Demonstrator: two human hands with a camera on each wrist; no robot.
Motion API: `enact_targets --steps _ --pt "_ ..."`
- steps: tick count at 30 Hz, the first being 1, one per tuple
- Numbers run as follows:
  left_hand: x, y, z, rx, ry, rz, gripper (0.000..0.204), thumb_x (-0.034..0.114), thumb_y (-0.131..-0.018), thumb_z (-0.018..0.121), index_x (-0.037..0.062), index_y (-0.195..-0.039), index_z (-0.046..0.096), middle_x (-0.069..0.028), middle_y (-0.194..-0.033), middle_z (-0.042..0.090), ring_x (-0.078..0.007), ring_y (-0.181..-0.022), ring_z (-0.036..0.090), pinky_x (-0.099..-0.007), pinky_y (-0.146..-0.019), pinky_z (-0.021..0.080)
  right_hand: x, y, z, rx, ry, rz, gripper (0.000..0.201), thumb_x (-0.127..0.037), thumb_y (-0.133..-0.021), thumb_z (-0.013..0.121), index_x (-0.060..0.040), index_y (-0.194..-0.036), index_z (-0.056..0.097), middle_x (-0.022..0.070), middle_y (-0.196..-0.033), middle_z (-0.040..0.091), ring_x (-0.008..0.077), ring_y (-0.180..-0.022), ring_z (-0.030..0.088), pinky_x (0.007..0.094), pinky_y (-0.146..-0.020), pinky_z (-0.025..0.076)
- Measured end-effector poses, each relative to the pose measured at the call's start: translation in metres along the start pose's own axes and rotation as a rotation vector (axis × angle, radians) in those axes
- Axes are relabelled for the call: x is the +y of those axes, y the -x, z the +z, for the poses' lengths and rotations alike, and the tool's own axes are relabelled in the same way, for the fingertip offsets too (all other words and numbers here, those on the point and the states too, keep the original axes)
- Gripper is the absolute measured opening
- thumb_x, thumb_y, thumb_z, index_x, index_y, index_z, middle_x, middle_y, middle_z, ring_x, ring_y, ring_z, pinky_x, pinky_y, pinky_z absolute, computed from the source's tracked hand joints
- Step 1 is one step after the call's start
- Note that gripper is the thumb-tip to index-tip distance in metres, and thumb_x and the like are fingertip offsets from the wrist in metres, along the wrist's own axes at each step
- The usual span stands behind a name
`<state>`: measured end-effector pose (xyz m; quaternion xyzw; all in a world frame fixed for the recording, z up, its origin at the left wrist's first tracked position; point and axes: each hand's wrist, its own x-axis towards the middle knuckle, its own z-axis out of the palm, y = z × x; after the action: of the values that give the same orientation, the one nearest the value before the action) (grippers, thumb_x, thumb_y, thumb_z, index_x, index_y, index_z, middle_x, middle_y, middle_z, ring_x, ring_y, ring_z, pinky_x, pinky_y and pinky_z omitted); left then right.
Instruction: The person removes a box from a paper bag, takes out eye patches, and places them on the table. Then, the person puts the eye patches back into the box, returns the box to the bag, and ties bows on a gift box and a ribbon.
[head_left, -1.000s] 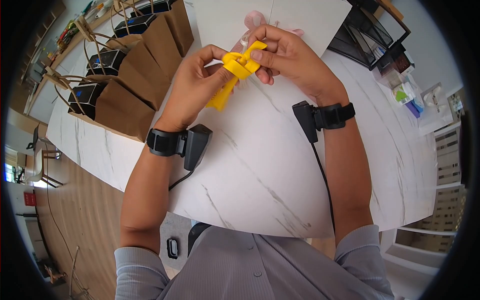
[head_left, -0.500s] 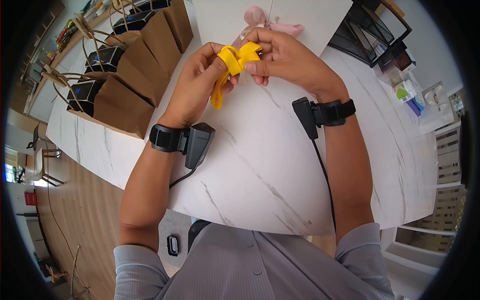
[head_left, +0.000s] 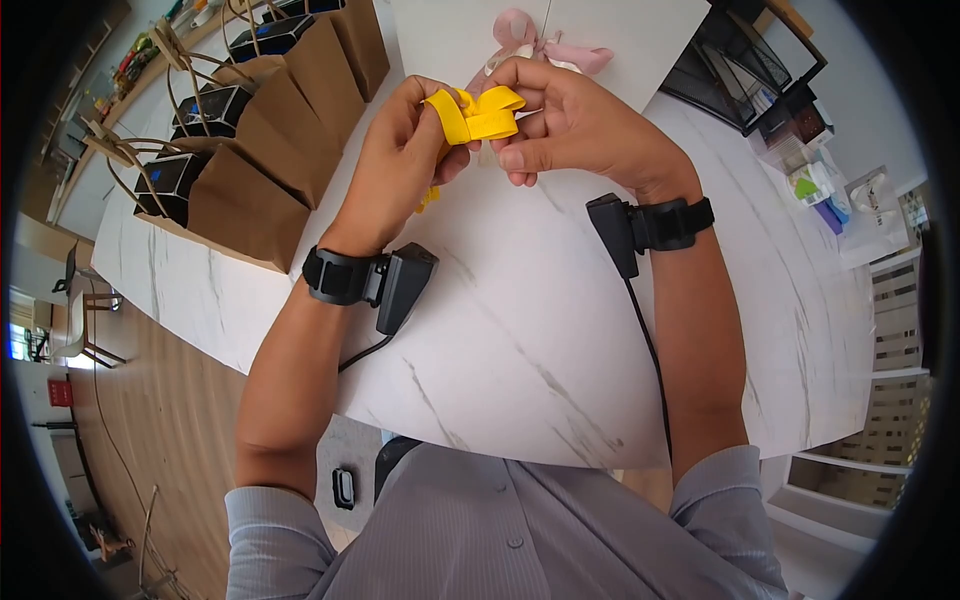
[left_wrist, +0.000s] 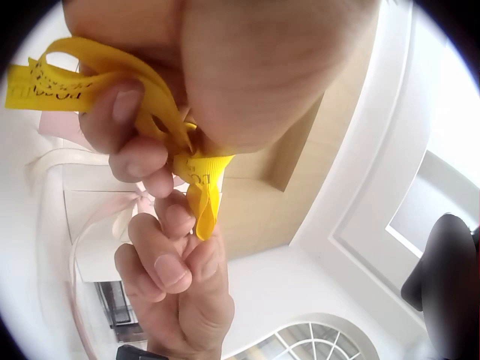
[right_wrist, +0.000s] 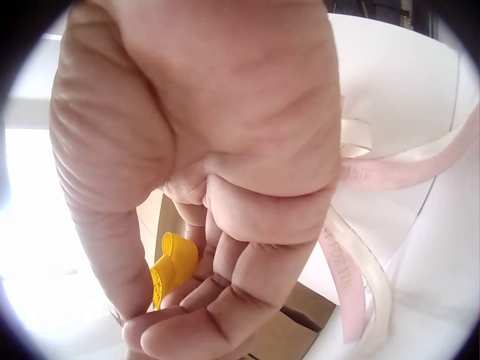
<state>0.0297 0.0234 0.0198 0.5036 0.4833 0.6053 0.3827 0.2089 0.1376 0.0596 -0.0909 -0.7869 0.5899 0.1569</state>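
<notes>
A yellow ribbon with dark print is folded into a bow (head_left: 490,122). My left hand (head_left: 395,150) pinches the bow's middle between thumb and fingers. Its printed tail (left_wrist: 52,94) trails past the left fingers in the left wrist view. My right hand (head_left: 590,125) is at the other side of the bow, its bent fingers (right_wrist: 247,277) close behind one loop (right_wrist: 178,259). In the head view the right thumb (head_left: 530,155) lies below that loop, apart from it. Left fingers and thumb hide the bow's centre.
Behind the hands, a white box (head_left: 620,25) carries a pink and cream ribbon bow (head_left: 575,55). Brown paper bags (head_left: 250,205) holding black boxes line the left side of the marble-patterned table (head_left: 500,330). A black mesh rack (head_left: 735,75) and small packages (head_left: 808,185) stand at right.
The bow's right loop has opened wider and flattened. My right thumb has moved down off the bow. The yellow tail is now mostly behind my left hand.
</notes>
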Motion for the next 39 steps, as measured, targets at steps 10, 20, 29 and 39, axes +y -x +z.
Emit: enact_targets --steps 10,20,29,39 --pt "0.007 -0.002 -0.002 -0.152 0.107 0.025 0.017 0.018 -0.105 0.047 0.0035 -0.112 0.051 -0.009 -0.094 0.063 -0.0113 -0.069 0.055 -0.0238 -0.067 0.045 -0.001 0.0 -0.001 0.073 -0.109 -0.01 0.028 -0.009 -0.093 0.063 -0.001 -0.117 0.053 0.0082 -0.096 0.065 0.0115 -0.072 0.067 0.0247 -0.068 0.056" --pt "-0.002 -0.001 0.001 -0.054 0.243 0.002 0.011 0.009 -0.103 0.045 0.0023 -0.112 0.047 -0.0098 -0.087 0.062 -0.0147 -0.067 0.06 -0.0278 -0.062 0.05 0.005 -0.018 0.022 0.242 0.268 -0.125 0.018 0.005 -0.092 0.055 -0.001 -0.108 0.052 0.0046 -0.087 0.063 0.0079 -0.068 0.063 0.0213 -0.063 0.052" --pt "0.005 -0.002 -0.001 0.093 0.098 -0.073 0.008 0.012 -0.103 0.049 0.0047 -0.105 0.049 -0.0046 -0.077 0.06 -0.0034 -0.05 0.041 -0.0198 -0.043 0.026 -0.003 -0.013 0.01 0.194 0.049 -0.019 0.018 0.008 -0.089 0.054 0.0016 -0.105 0.052 0.0096 -0.088 0.066 0.0138 -0.064 0.068 0.0246 -0.057 0.053" --pt "0.009 0.001 0.006 0.038 0.244 0.046 0.009 0.016 -0.105 0.05 0.0071 -0.102 0.049 -0.0018 -0.074 0.054 -0.0025 -0.05 0.032 -0.0196 -0.044 0.023 -0.002 -0.008 0.0 0.228 -0.079 -0.041 0.013 0.009 -0.093 0.053 -0.0008 -0.1 0.049 0.0141 -0.091 0.066 0.0192 -0.069 0.07 0.0279 -0.059 0.056"
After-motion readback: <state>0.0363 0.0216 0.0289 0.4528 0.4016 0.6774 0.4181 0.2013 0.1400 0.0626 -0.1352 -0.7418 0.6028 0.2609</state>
